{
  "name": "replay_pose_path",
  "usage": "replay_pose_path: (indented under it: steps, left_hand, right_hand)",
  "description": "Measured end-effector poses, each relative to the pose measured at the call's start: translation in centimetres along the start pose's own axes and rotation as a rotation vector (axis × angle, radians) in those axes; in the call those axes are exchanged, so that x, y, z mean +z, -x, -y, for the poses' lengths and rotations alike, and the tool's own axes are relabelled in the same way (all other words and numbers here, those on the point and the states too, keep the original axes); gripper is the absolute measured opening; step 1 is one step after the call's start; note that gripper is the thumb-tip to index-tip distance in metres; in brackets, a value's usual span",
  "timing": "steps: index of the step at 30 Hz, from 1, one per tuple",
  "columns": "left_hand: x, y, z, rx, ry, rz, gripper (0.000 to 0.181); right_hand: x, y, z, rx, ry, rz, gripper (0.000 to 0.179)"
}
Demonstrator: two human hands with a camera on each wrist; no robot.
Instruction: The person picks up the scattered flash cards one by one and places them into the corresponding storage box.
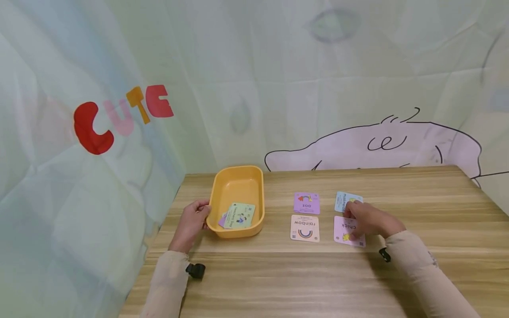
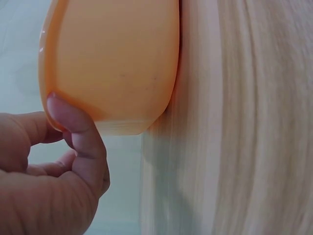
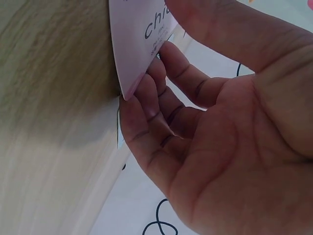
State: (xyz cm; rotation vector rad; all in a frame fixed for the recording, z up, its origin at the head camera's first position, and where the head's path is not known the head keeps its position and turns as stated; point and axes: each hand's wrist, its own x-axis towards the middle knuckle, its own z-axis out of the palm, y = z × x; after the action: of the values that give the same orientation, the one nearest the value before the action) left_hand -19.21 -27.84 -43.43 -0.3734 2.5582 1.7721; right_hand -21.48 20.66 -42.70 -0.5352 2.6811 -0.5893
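Observation:
At the left end of the table stands a yellow tray [image 1: 238, 187], its near left rim pinched between thumb and fingers of the left hand [image 1: 192, 223]. Inside it lies a green "Teacher's Day" card [image 1: 242, 216] on top of a purple card [image 1: 222, 220]. The right hand [image 1: 370, 219] holds the pink "chick" card [image 1: 340, 229]. In the right wrist view, the thumb lies over the chick card [image 3: 137, 39] and the fingertips [image 3: 132, 110] are at its far edge. Behind it is the blue "muskmelon" card [image 1: 340, 202], partly covered by the fingers.
Between the tray and the right hand lie a purple "zoo" card [image 1: 306, 204] and an orange "rainbow" card [image 1: 298, 227]. A cloth backdrop [image 1: 222, 88] with a cartoon and "CUTE" lettering [image 1: 93, 132] hangs along the back and left edges of the wooden table [image 1: 286, 282].

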Motion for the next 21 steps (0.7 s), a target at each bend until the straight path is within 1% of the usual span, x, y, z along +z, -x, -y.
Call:
replay_pose_path:
  steps: [5, 10, 14, 19, 21]
  left_hand:
    - [-0.03, 0.04, -0.09, 0.004, 0.015, 0.006, 0.039]
    - [-0.11, 0.03, -0.1, 0.005, 0.014, 0.003, 0.039]
    - [-0.13, 0.01, -0.07, 0.003, 0.01, 0.0, 0.038]
    - [-0.13, 0.01, -0.03, 0.023, 0.031, 0.01, 0.039]
    - [-0.13, 0.09, -0.05, 0.035, 0.04, 0.015, 0.04]
  right_hand:
    - [0.06, 0.03, -0.02, -0.013, -0.016, -0.018, 0.049]
    - [0.11, 0.0, 0.07, 0.002, -0.041, -0.028, 0.049]
    - [0.14, -0.02, 0.17, 0.011, -0.031, -0.033, 0.049]
    - [0.19, 0.08, -0.06, 0.01, -0.074, -0.014, 0.044]
    - [0.22, 0.11, -0.27, -0.002, -0.088, -0.014, 0.043]
